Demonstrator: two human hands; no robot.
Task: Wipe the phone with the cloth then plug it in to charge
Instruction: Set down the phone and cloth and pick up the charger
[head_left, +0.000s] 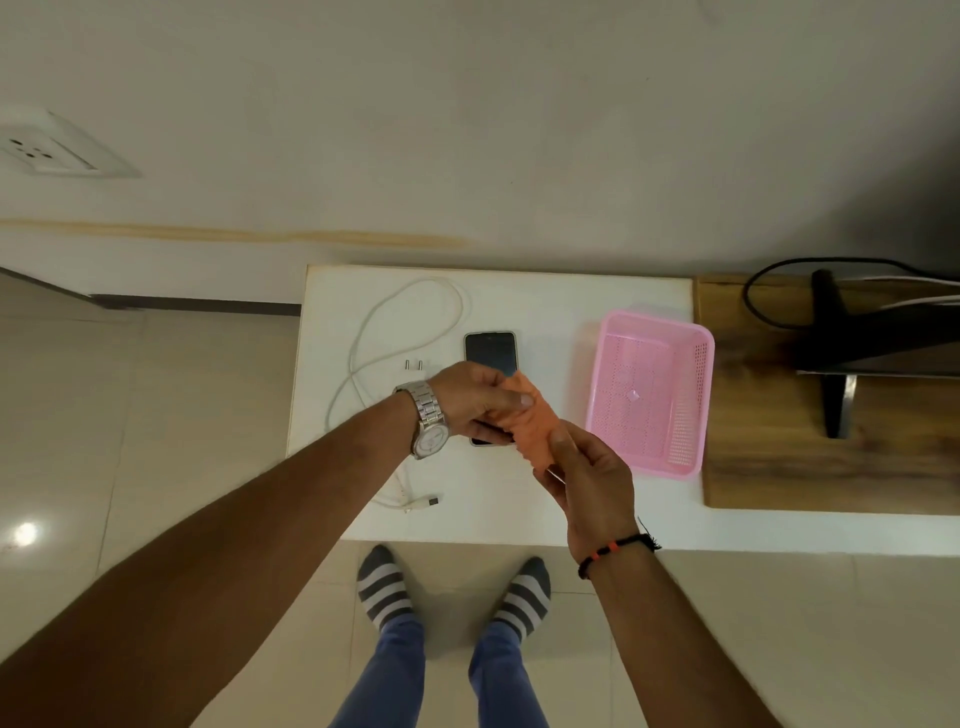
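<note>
A dark phone (490, 354) lies face up on the white table (561, 301), its lower half hidden behind my hands. Above it I hold an orange cloth (535, 426) with both hands: my left hand (478, 402) pinches its upper end, my right hand (592, 475) grips its lower end. A white charger cable (363, 338) loops on the table to the left of the phone. Its plug pins (414, 365) show beside my left wrist, and its free connector (427, 502) rests near the table's front edge.
An empty pink plastic basket (696, 405) stands on the table to the right of the phone. A wall socket (39, 150) sits on the wall at far left. A wooden shelf (769, 457) with a black stand (831, 364) and cables lies at right.
</note>
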